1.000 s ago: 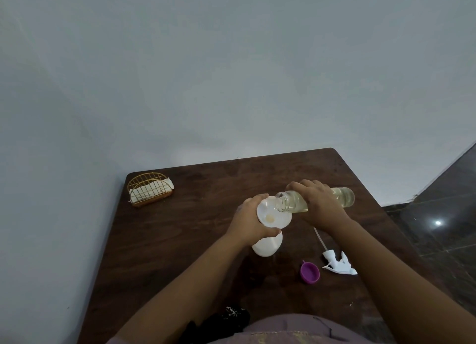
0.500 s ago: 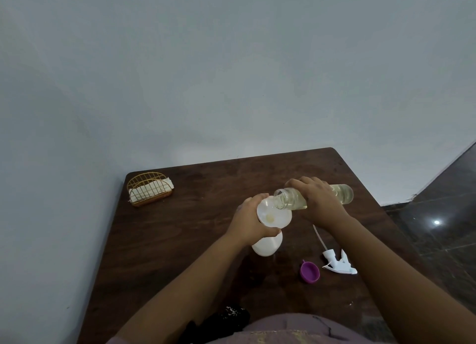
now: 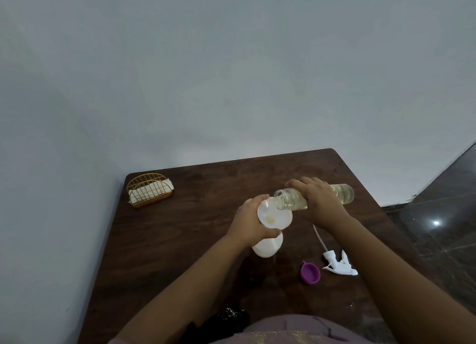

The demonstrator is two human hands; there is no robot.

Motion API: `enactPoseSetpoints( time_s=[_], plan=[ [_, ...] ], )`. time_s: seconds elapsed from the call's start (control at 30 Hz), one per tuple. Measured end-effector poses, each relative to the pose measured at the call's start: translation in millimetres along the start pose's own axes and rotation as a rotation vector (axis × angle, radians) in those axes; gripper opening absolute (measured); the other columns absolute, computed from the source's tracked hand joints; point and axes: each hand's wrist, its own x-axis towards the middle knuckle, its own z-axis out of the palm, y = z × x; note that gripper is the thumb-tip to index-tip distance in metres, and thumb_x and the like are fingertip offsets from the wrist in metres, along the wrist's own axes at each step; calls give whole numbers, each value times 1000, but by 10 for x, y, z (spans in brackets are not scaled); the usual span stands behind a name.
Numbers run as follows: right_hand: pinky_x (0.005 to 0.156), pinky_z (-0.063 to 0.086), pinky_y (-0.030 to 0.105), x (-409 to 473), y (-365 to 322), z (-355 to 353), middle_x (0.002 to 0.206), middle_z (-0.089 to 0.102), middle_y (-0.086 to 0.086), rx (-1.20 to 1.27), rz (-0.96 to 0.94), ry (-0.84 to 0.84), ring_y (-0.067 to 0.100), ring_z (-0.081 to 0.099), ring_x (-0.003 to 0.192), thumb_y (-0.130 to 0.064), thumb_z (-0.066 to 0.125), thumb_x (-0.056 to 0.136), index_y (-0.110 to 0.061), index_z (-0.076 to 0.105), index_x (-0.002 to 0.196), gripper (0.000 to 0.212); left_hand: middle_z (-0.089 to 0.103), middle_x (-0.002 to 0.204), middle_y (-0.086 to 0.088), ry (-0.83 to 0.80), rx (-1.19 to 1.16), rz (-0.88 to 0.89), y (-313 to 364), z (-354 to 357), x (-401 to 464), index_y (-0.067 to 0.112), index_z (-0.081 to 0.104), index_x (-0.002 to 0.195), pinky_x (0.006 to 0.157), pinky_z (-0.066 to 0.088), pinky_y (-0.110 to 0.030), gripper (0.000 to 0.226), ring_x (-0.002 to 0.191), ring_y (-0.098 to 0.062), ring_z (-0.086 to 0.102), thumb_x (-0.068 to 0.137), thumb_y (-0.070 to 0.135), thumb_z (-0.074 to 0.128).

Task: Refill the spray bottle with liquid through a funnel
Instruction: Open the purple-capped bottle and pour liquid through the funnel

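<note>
The left hand (image 3: 248, 221) is wrapped round the neck of the white spray bottle (image 3: 266, 245), hiding the joint where the white funnel (image 3: 274, 215) enters it; only the bottle's lower body shows below the fingers. The bottle stands near the middle of the desk (image 3: 180, 240). The right hand (image 3: 319, 202) has its grip clamped on a clear bottle (image 3: 345, 193), tilted almost level, mouth over the funnel's rim. Pale yellow liquid shows in it and a small pool in the funnel; any stream is too faint to make out. Hand covers the clear bottle's middle. The detached spray head (image 3: 338, 262) and a purple cap (image 3: 310, 273) lie right of the bottle, apart from it. A wire napkin holder (image 3: 149, 190) sits at the far left corner. Bare desk lies left of the bottle; the near edge is cut off by clothing.
</note>
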Motion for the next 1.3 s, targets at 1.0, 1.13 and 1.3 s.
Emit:
enactPoseSetpoints(
  time_s=[1.0,1.13,1.3],
  plan=[
    [81,38,32,-9,-37,29,97,58,-10,5,0,-31,16,52,91,-30,72,77,-34,56,111,38,55,131,4,2,-23,31,71,-60,-66,28,47,138,98,48,-41,86,119,-17,51,63,35,88],
    [80,36,31,-8,-40,27,98,58,-9,10,4,-34,17,52,92,-29,72,77,-33,56,112,38,55,132,5,-5,-19,21,75,-60,-67,30,46,139,98,48,-44,87,119,-17,51,62,39,87],
    [80,37,32,-13,-33,26,98,58,-10,15,3,-30,17,52,92,-30,74,76,-33,56,111,39,55,132,5,-2,-16,20,76,-62,-67,30,46,139,98,49,-44,88,120,-17,51,61,39,87]
  ],
)
